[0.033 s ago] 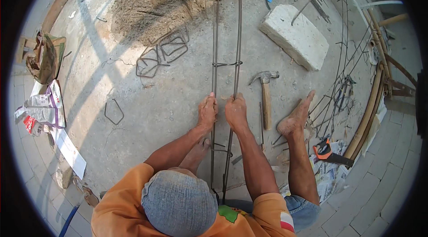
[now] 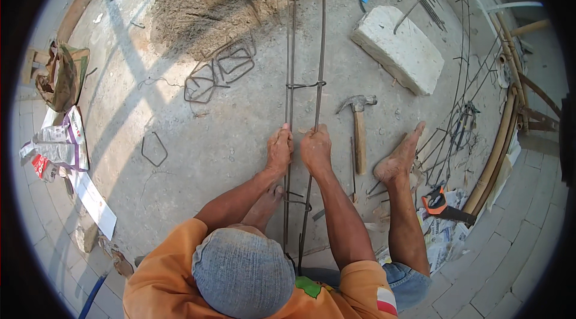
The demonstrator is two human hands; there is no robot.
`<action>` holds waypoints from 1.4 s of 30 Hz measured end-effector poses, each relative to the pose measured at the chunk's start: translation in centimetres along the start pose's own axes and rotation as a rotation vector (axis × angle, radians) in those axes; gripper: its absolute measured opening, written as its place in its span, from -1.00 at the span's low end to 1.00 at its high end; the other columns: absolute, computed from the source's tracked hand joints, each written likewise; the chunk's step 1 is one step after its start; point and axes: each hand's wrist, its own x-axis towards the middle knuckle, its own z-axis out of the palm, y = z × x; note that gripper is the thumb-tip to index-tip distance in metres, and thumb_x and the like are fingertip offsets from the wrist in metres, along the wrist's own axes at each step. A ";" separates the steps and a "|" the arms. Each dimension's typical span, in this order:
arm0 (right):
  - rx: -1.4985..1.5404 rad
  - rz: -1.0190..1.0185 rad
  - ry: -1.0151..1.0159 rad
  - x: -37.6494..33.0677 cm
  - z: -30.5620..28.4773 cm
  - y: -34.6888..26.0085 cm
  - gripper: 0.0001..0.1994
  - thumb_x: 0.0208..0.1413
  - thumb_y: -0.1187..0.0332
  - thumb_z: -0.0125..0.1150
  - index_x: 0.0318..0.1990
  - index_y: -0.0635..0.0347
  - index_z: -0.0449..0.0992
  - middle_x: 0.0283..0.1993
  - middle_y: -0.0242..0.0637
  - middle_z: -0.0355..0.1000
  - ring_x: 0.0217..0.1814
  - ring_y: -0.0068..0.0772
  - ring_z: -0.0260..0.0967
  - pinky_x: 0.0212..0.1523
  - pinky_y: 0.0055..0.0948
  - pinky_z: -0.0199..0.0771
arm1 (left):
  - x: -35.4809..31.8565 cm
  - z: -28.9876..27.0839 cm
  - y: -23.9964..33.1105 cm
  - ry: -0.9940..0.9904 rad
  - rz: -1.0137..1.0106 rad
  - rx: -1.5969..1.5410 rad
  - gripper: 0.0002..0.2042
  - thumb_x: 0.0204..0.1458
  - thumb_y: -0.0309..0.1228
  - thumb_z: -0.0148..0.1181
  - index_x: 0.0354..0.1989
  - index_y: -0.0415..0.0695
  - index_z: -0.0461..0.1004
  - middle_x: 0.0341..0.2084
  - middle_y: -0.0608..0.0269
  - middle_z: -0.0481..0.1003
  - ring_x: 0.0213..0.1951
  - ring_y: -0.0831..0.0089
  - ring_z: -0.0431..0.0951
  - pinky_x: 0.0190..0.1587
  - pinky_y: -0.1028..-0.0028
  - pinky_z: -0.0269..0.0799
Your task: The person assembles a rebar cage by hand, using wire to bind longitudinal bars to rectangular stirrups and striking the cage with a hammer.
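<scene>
A long, narrow rebar cage [image 2: 306, 85] runs lengthwise between my legs, its thin steel rods tied across by several rectangular stirrups. My left hand [image 2: 279, 151] is closed around the left-side rods. Level with it, my right hand [image 2: 316, 150] grips the right-side rods, fingers wrapped over them. Both forearms reach forward from my orange sleeves. One stirrup crosses the rods beyond my hands, and another sits nearer my body. Just right of my right hand, a claw hammer [image 2: 359, 139] with a wooden handle lies on the concrete. The cage's near end is partly hidden by my body.
Loose bent stirrups [image 2: 231, 66] lie ahead left, beside a sand pile [image 2: 207, 4]. A single stirrup [image 2: 154, 150] rests farther left. A white block [image 2: 401, 49] stands ahead right. An orange-handled saw [image 2: 441, 204] lies on newspaper beyond my right foot, near more tied rods.
</scene>
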 end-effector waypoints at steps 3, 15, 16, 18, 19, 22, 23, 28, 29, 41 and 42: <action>-0.039 0.140 0.032 -0.6 0.4 -3.1 -0.78 0.12 0.40 -0.03 -0.22 0.45 0.30 -0.39 0.33 0.40 -0.33 0.39 0.40 -0.29 0.04 0.40 | 0.1 -1.0 -0.3 0.008 0.032 0.004 -0.62 0.25 -0.07 -0.09 -0.52 -0.07 0.28 -0.76 0.46 0.17 -0.73 0.63 0.13 -0.72 0.51 0.03; -0.182 0.239 0.013 1.6 -1.1 0.9 -0.76 0.02 0.46 0.07 -0.22 0.42 0.22 -0.38 0.33 0.43 -0.24 0.39 0.43 -0.19 0.07 0.44 | 0.4 1.3 -1.8 0.091 0.164 0.248 -0.63 0.28 -0.12 -0.14 -0.40 -0.16 0.38 -0.70 0.34 0.24 -0.63 0.53 0.23 -0.56 0.43 0.17; -0.190 0.248 0.015 1.6 -0.9 1.4 -0.76 0.01 0.46 0.07 -0.22 0.42 0.23 -0.37 0.35 0.42 -0.23 0.38 0.43 -0.18 0.08 0.44 | 0.3 1.3 -1.9 0.097 0.153 0.300 -0.57 0.29 -0.13 -0.17 -0.27 -0.26 0.51 -0.63 0.23 0.30 -0.52 0.43 0.32 -0.41 0.35 0.26; -0.183 0.247 0.026 2.3 -0.7 1.9 -0.76 0.01 0.46 0.07 -0.22 0.43 0.23 -0.36 0.37 0.42 -0.21 0.38 0.43 -0.18 0.08 0.43 | 0.3 1.5 -2.0 0.095 0.171 0.318 -0.56 0.29 -0.13 -0.18 -0.29 -0.27 0.50 -0.63 0.22 0.30 -0.52 0.42 0.32 -0.41 0.35 0.26; -0.165 0.218 0.030 2.6 -0.7 2.1 -0.76 0.00 0.46 0.07 -0.23 0.43 0.26 -0.35 0.37 0.42 -0.19 0.38 0.43 -0.17 0.10 0.42 | 0.5 1.6 -2.1 0.093 0.182 0.330 -0.56 0.29 -0.13 -0.18 -0.30 -0.27 0.50 -0.64 0.21 0.31 -0.52 0.41 0.33 -0.41 0.35 0.26; -0.067 0.205 -0.004 2.9 -0.8 2.6 -0.77 -0.01 0.44 0.07 -0.25 0.45 0.30 -0.32 0.36 0.43 -0.17 0.38 0.42 -0.13 0.09 0.40 | 1.2 0.8 -2.6 0.102 0.247 0.400 -0.57 0.29 -0.12 -0.18 -0.28 -0.24 0.49 -0.65 0.25 0.30 -0.56 0.45 0.31 -0.46 0.37 0.25; -0.002 0.217 -0.031 3.0 -1.0 2.5 -0.77 -0.01 0.42 0.07 -0.27 0.46 0.32 -0.31 0.34 0.43 -0.17 0.38 0.42 -0.11 0.08 0.39 | 1.0 0.8 -2.1 0.103 0.252 0.407 -0.57 0.29 -0.12 -0.18 -0.28 -0.24 0.49 -0.65 0.25 0.30 -0.56 0.45 0.31 -0.46 0.37 0.25; 0.094 0.196 -0.079 1.9 -3.0 0.2 -0.74 0.00 0.40 0.10 -0.22 0.46 0.36 -0.35 0.19 0.45 -0.23 0.19 0.44 -0.15 -0.10 0.38 | -0.6 0.3 0.9 -0.064 0.094 0.210 -0.62 0.28 -0.07 -0.16 -0.34 -0.14 0.39 -0.69 0.41 0.29 -0.67 0.61 0.26 -0.63 0.57 0.18; 0.121 0.187 -0.069 1.8 -4.1 -1.1 -0.74 0.00 0.40 0.09 -0.25 0.47 0.36 -0.34 0.27 0.43 -0.20 0.31 0.42 -0.12 -0.04 0.37 | -0.6 0.6 1.7 -0.067 0.102 0.210 -0.62 0.28 -0.07 -0.16 -0.34 -0.14 0.39 -0.69 0.41 0.29 -0.67 0.61 0.26 -0.63 0.57 0.18; -0.351 0.099 0.056 0.3 -1.9 -4.5 -0.60 -0.07 0.43 0.23 -0.15 0.43 0.20 -0.25 0.17 0.37 -0.28 0.23 0.47 -0.24 0.01 0.48 | 9.1 2.4 15.3 0.002 0.454 0.426 0.02 -0.06 0.27 0.14 0.28 -0.48 0.03 0.14 -0.36 0.22 0.19 0.03 0.30 0.05 0.20 0.40; -0.350 0.103 0.051 0.1 -1.3 -4.5 -0.60 -0.07 0.43 0.23 -0.15 0.43 0.20 -0.25 0.17 0.37 -0.28 0.23 0.47 -0.24 0.01 0.48 | 9.8 3.4 16.4 -0.045 0.452 0.413 0.03 -0.07 0.26 0.16 0.27 -0.50 0.02 0.13 -0.38 0.23 0.17 0.03 0.32 0.07 0.19 0.39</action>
